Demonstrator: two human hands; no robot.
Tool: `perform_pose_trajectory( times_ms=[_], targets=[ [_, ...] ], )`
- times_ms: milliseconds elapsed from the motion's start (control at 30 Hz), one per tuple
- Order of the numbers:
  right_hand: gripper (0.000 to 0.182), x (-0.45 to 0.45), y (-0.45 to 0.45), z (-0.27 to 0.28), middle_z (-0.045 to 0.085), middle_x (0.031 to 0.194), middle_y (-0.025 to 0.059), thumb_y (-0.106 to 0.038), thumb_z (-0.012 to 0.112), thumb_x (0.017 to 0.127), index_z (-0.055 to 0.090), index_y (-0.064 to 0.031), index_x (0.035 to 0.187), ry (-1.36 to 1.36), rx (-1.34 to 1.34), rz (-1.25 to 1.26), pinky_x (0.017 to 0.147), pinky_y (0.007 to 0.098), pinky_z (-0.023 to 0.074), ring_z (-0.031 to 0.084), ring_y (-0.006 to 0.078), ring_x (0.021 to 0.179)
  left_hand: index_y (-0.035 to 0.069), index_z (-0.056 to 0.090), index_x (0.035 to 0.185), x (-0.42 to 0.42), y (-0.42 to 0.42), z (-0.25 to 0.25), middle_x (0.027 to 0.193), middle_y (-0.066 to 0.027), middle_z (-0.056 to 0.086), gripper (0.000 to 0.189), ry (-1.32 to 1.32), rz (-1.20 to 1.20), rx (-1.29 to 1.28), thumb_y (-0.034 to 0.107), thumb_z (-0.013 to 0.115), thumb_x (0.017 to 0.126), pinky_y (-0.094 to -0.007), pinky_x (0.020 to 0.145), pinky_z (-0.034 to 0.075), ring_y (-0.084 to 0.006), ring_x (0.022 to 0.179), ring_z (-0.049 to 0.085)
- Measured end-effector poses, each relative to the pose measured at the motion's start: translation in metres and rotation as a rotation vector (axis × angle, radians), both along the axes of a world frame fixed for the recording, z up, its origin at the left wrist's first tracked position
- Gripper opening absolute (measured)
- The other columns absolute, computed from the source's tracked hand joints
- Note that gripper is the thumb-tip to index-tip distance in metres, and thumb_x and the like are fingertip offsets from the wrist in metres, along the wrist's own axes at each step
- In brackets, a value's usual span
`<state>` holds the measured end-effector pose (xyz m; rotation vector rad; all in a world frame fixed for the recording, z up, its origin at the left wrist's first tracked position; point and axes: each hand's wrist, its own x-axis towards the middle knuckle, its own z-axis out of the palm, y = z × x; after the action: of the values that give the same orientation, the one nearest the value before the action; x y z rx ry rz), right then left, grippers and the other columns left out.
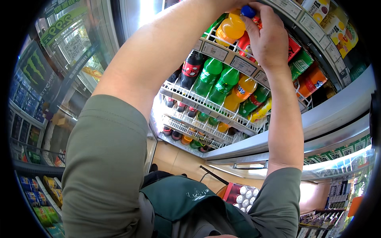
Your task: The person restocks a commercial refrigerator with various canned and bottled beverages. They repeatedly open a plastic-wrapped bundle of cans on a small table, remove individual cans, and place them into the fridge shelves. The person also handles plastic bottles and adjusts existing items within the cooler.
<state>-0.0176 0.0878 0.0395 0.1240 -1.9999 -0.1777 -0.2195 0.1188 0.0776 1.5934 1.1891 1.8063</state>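
My right hand (266,37) reaches to the top of an open drinks cooler, its thumb and forefinger on a blue bottle cap (248,11). Beside the cap, plastic bottles of orange drink (233,26) lean on the wire shelf; which one the cap belongs to is not clear. My left hand (236,3) is at the top rim of the view, close to the cap, with its fingers cut off or hidden. Red packages (245,44) are partly covered by my right hand. A shelf below holds a cola bottle (191,70), green bottles (212,73) and a Fanta bottle (245,87).
Price-label rails (242,65) edge the wire shelves. Green (301,64) and orange cartons (312,83) stand right of my right forearm. The cooler's frame (330,114) runs below them. A glass door (74,44) is at left. A pack of cans (245,196) is near my body.
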Motion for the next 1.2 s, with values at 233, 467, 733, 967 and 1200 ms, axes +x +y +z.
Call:
perform_pose_trajectory(
  times_ms=[233, 467, 733, 967, 1200],
  targets=[
    [0.031, -0.001, 0.016, -0.006, 0.075, 0.114, 0.0151, -0.023, 0.075, 0.100, 0.065, -0.0061, 0.124, -0.043, -0.063, -0.033, 0.091, 0.0434, 0.0556, 0.070, 0.0377, 0.106, 0.002, 0.076, 0.111, -0.018, 0.013, -0.011, 0.091, -0.0078, 0.074, 0.020, 0.185, -0.058, 0.070, 0.014, 0.067, 0.097, -0.0345, 0.059, 0.055, -0.0189, 0.073, 0.068],
    [0.029, -0.002, 0.017, -0.006, 0.074, 0.110, 0.0156, -0.022, 0.074, 0.100, 0.065, -0.0064, 0.123, -0.028, -0.024, -0.066, 0.091, 0.0460, 0.0539, 0.068, 0.0388, 0.104, 0.002, 0.076, 0.107, 0.009, -0.040, 0.008, 0.094, -0.0104, 0.074, 0.019, 0.388, 0.311, -0.241, 0.012, 0.066, 0.095, -0.0346, 0.063, 0.054, -0.0210, 0.078, 0.068],
    [0.026, -0.007, 0.021, -0.009, 0.074, 0.106, 0.0136, -0.018, 0.074, 0.099, 0.064, -0.0081, 0.121, 0.026, 0.021, -0.057, 0.095, 0.0466, 0.0515, 0.068, 0.0371, 0.103, 0.002, 0.077, 0.108, 0.024, -0.025, 0.006, 0.097, -0.0122, 0.074, 0.021, 0.113, 0.203, -0.092, 0.013, 0.063, 0.096, -0.0358, 0.071, 0.053, -0.0224, 0.086, 0.068],
    [0.025, -0.004, 0.022, -0.007, 0.074, 0.105, 0.0144, -0.018, 0.073, 0.100, 0.064, -0.0075, 0.121, -0.021, -0.022, -0.041, 0.094, 0.0473, 0.0515, 0.068, 0.0383, 0.102, 0.002, 0.077, 0.109, 0.028, -0.022, 0.008, 0.100, -0.0138, 0.075, 0.023, 0.021, 0.171, -0.035, 0.014, 0.061, 0.096, -0.0368, 0.078, 0.053, -0.0237, 0.092, 0.068],
    [0.025, -0.003, 0.023, -0.009, 0.073, 0.107, 0.0157, -0.018, 0.071, 0.101, 0.064, -0.0064, 0.121, 0.017, -0.005, 0.001, 0.093, 0.0475, 0.0524, 0.068, 0.0394, 0.104, 0.001, 0.077, 0.109, 0.028, -0.032, 0.011, 0.103, -0.0154, 0.075, 0.025, -0.031, 0.173, 0.007, 0.015, 0.060, 0.097, -0.0379, 0.085, 0.053, -0.0250, 0.099, 0.068]
  ],
)
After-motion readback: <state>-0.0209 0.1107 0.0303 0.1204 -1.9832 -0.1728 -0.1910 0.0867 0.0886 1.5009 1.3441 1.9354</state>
